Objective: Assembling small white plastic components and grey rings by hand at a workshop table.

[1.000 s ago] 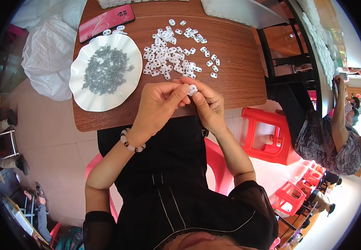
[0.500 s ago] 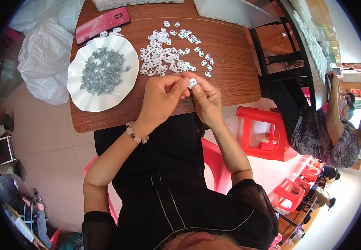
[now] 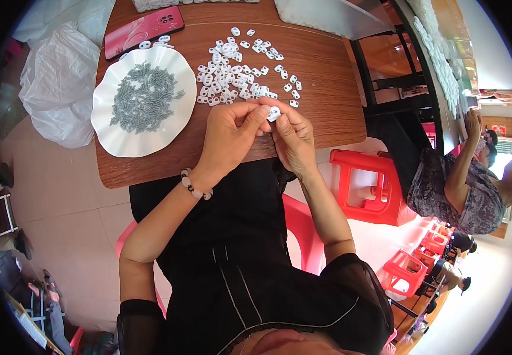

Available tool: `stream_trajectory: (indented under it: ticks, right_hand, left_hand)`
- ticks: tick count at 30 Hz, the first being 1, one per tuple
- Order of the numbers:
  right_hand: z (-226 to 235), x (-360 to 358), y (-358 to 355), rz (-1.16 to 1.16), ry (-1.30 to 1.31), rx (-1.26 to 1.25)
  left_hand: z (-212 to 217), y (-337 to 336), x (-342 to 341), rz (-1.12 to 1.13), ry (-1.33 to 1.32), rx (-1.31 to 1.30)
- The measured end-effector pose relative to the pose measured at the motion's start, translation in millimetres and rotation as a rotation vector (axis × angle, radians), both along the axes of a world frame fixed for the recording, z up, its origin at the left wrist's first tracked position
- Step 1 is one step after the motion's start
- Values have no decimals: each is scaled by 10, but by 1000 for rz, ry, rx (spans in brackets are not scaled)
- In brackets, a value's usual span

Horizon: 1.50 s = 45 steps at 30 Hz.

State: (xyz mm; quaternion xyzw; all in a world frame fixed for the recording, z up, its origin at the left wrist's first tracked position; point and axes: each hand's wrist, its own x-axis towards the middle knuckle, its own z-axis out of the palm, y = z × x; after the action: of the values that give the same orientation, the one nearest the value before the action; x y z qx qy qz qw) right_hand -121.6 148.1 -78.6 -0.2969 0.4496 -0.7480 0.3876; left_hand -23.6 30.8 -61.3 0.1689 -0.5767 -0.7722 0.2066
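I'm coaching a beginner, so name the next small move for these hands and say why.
Probably tilt the small white piece slightly to check its covered edges: the right hand pinches it, the left hand crowds its left side, and together they hide part of it.

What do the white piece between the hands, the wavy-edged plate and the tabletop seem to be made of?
White piece: likely moulded plastic, smooth and evenly white.
Wavy-edged plate: ceramic or melamine, glossy by its smooth, bright rim.
Tabletop: wood or wood-look laminate, satin, showing streaked brown grain.
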Motion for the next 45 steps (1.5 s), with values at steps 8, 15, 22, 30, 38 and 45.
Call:
stream_trajectory:
  ticks: [8,15,22,30,38,45]
  right_hand:
    - [6,4,-19,-13,17,-25]
    - [-27,25,-21,-63,39,-51]
    - [-10,36,-27,-49,66,-9]
    - [-24,28,-40,-33,79,-38]
    - [4,24,-18,-34,58,-24]
    - [-19,32,-9,-72,64,4]
  left_hand:
    - [-2,17,2,0,16,44]
    - [20,45,24,-13,-10,52]
    - [13,51,28,20,-1,60]
    - [-20,47,11,32,19,40]
    - [-20,64,12,28,20,61]
    - [-2,66,16,22,7,56]
